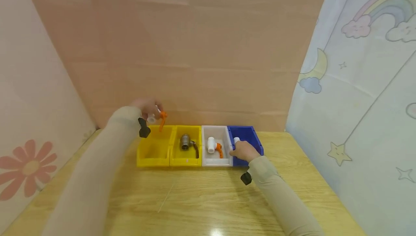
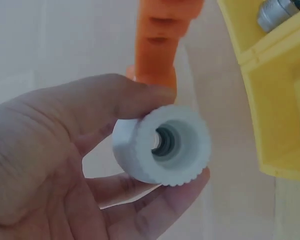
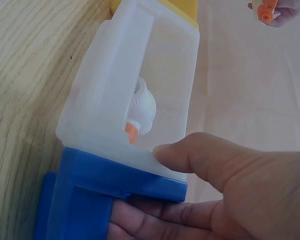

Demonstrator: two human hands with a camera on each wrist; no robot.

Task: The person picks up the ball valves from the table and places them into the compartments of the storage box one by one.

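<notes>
My left hand (image 1: 147,106) holds a white plastic ball valve (image 2: 162,145) with an orange lever handle above the left yellow bin (image 1: 156,147). In the left wrist view, thumb and fingers pinch the valve's body, its round opening facing the camera. My right hand (image 1: 246,151) is at the blue bin (image 1: 256,142), thumb on the white bin's side and fingers inside the blue bin, gripping the adjoining walls. A white piece (image 1: 236,140) shows in the blue bin, mostly hidden by the hand. Another white valve (image 1: 211,145) with an orange handle lies in the white bin (image 1: 217,162).
A metal valve (image 1: 185,142) with a dark handle lies in the second yellow bin (image 1: 185,162). The bins stand in a row on the wooden table (image 1: 195,196), close to the back wall (image 1: 195,48). Patterned walls flank the table.
</notes>
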